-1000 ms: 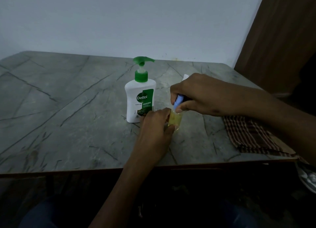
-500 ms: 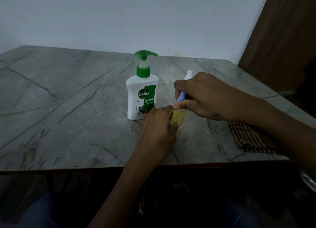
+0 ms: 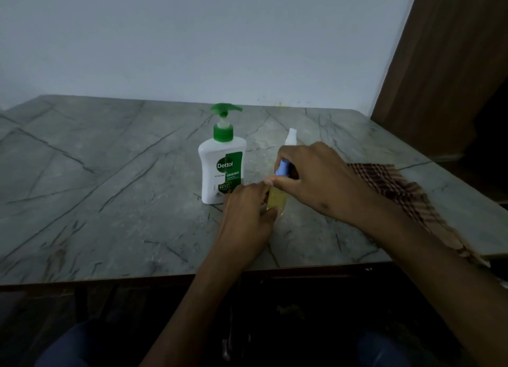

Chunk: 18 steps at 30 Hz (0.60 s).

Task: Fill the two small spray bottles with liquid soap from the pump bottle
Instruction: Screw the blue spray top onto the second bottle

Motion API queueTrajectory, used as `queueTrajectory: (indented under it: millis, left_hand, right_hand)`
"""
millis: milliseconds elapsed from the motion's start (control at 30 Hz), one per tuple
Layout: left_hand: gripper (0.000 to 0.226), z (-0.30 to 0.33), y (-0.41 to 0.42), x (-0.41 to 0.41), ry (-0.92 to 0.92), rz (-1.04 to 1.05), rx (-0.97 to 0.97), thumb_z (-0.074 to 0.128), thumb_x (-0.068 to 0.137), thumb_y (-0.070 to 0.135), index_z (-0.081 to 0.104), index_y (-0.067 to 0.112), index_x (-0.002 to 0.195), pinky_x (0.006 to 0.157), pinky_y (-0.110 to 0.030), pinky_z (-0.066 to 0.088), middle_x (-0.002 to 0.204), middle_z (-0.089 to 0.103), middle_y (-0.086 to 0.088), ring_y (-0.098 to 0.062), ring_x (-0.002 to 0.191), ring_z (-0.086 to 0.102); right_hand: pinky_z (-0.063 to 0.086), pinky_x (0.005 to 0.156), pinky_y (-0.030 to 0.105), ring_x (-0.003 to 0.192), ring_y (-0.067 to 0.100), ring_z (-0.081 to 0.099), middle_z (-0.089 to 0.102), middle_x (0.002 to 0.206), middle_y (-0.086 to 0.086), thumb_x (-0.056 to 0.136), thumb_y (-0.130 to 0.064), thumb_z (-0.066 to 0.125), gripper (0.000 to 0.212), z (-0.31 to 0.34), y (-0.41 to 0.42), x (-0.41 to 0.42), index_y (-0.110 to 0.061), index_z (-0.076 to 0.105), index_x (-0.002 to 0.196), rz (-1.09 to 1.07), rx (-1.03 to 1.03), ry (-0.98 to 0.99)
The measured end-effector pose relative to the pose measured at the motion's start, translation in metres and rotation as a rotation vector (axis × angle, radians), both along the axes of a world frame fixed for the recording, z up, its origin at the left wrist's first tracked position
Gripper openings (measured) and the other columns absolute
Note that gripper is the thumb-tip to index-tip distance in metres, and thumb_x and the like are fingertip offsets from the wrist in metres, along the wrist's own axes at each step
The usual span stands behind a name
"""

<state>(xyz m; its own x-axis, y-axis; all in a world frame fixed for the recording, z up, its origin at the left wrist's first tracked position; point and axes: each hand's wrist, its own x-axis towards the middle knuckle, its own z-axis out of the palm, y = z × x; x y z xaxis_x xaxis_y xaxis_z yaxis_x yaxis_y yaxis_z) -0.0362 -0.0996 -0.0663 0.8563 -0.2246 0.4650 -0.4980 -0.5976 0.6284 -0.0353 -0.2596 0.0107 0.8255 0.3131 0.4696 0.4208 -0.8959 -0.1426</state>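
Observation:
A white pump bottle (image 3: pixel 221 168) with a green pump and label stands upright in the middle of the grey marble table (image 3: pixel 110 188). Just right of it a small clear spray bottle (image 3: pixel 277 198) holding yellowish liquid stands on the table. My left hand (image 3: pixel 247 215) grips its body from the near side. My right hand (image 3: pixel 316 179) is closed on its blue cap (image 3: pixel 282 169) from above. Behind my right hand the white top of a second small spray bottle (image 3: pixel 290 136) sticks up; its body is hidden.
A brown checked cloth (image 3: pixel 395 190) lies on the table's right side, reaching the front edge. A pale wall runs behind the table and a brown wooden panel (image 3: pixel 453 64) stands at the right. My knees show below the table edge.
My hands keep their hold on the small bottle and its blue cap. The view has shifted, so the second bottle's white top and more of the cloth now show.

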Motion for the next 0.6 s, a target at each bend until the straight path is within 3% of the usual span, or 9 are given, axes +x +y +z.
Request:
queueTrajectory:
  millis: [133,233,367,467,600]
  left_hand:
    - [0.009,0.003,0.003,0.0,-0.001,-0.05,-0.009,0.073,0.086,0.023,0.07,0.016,0.091,0.079,-0.042,0.053,0.088,0.072,0.003,-0.017,0.083,0.064]
    - [0.011,0.004,0.003,0.0,-0.003,-0.063,0.006,0.072,0.087,0.028,0.067,0.018,0.086,0.075,-0.039,0.052,0.084,0.069,0.005,-0.013,0.08,0.064]
    - [0.012,0.007,0.0,-0.002,0.029,-0.044,-0.001,0.078,0.088,0.021,0.067,0.017,0.085,0.069,-0.016,0.045,0.082,0.07,0.006,-0.007,0.076,0.064]
    - [0.011,0.009,0.0,-0.004,0.044,-0.042,0.005,0.078,0.088,0.02,0.068,0.017,0.085,0.065,-0.007,0.04,0.082,0.07,0.007,-0.003,0.076,0.064]
    - [0.008,0.01,-0.001,-0.007,0.031,-0.029,0.031,0.075,0.09,0.021,0.071,0.018,0.095,0.077,-0.031,0.054,0.09,0.073,0.005,-0.009,0.083,0.066]
  right_hand:
    - [0.043,0.063,0.023,0.065,-0.001,0.059,0.066,0.072,-0.011,0.091,-0.051,0.065,0.036,-0.014,-0.018,-0.045,-0.028,0.063,0.119,-0.078,0.169,-0.009]
    - [0.053,0.064,0.025,0.064,-0.003,0.06,0.064,0.071,-0.014,0.088,-0.04,0.071,0.029,-0.039,-0.033,-0.079,-0.03,0.067,0.116,-0.17,0.268,0.011]
    - [0.046,0.06,0.009,0.071,-0.004,0.063,0.065,0.075,-0.018,0.088,-0.035,0.074,0.024,-0.065,-0.042,-0.092,-0.031,0.07,0.111,-0.217,0.333,0.065]
    - [0.046,0.062,0.008,0.074,-0.003,0.063,0.066,0.082,-0.017,0.089,-0.034,0.074,0.025,-0.065,-0.037,-0.085,-0.03,0.07,0.113,-0.196,0.364,0.073]
    - [0.052,0.07,0.017,0.075,-0.001,0.063,0.067,0.094,-0.014,0.087,-0.033,0.076,0.029,-0.056,-0.02,-0.057,-0.027,0.069,0.114,-0.127,0.421,0.039]
